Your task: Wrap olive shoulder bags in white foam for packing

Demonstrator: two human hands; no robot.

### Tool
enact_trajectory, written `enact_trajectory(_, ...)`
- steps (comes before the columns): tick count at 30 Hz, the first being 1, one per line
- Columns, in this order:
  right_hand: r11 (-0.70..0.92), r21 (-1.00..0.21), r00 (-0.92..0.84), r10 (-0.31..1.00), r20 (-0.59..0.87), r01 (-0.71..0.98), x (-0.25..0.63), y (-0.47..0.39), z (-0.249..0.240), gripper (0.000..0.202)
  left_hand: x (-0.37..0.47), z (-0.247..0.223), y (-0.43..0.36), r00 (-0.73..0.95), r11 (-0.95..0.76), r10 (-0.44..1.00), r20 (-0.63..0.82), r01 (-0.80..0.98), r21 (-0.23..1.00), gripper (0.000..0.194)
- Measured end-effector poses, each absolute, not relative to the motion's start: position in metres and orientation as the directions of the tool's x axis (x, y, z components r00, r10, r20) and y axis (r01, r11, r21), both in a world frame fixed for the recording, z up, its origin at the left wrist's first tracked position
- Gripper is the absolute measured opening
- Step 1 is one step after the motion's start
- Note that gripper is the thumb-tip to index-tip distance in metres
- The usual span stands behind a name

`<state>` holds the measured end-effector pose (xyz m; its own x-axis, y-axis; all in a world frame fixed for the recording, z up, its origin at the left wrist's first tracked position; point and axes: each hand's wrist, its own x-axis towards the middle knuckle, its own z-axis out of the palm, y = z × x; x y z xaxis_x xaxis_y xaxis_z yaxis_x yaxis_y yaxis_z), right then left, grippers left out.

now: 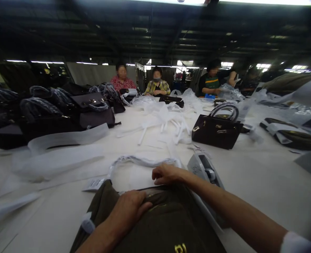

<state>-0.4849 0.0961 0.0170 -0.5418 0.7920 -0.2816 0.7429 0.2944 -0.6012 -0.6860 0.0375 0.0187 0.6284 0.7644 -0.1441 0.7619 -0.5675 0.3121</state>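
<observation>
An olive-brown handbag (155, 225) lies in front of me, with gold-coloured hardware on its front. Its handle (142, 161), wrapped in clear film, arches away over the table. My left hand (129, 207) grips the bag's upper edge, thumb on the near side and the other fingers mostly hidden. At the top edge, right of centre, my right hand (167, 174) is closed with curled fingers; what they hold, if anything, cannot be made out. A white tag (93, 184) sticks out at the bag's left. Close to my right forearm stands a grey tape dispenser (205, 168).
Several dark handbags (92, 109) with wrapped handles crowd the left. A dark brown handbag (217, 130) stands upright at right centre. White paper strips (171, 124) and clear plastic (192, 100) litter the white table (263, 182). Several people sit across it.
</observation>
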Motion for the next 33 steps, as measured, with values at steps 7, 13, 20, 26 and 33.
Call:
enact_trajectory(7, 0.463, -0.512, -0.629, 0.747, -0.215, 0.724, -0.518, 0.080, 0.000, 0.020, -0.698, 0.017, 0.047, 0.675, -0.506, 0.684, -0.275, 0.711, 0.488, 0.029)
enact_trajectory(13, 0.482, -0.456, -0.585, 0.804, -0.111, 0.748, -0.522, 0.063, -0.011, 0.020, -0.708, 0.008, 0.041, 0.687, -0.507, 0.672, -0.275, 0.698, 0.505, 0.027)
enact_trajectory(20, 0.477, -0.448, -0.568, 0.818, -0.089, 0.756, -0.523, 0.061, -0.004, 0.017, -0.706, 0.004, 0.037, 0.695, -0.633, 0.714, -0.080, 0.691, 0.348, 0.018)
enact_trajectory(26, 0.103, -0.361, -0.070, 0.992, 0.102, 0.927, -0.469, 0.075, 0.028, 0.030, -0.709, -0.002, 0.043, 0.729, -0.625, 0.680, -0.083, 0.635, 0.453, 0.020)
enact_trajectory(33, -0.009, -0.294, 0.023, 0.999, 0.047, 0.956, -0.450, 0.064, 0.008, 0.043, -0.707, -0.006, 0.046, 0.733, -0.624, 0.679, -0.032, 0.600, 0.501, 0.019)
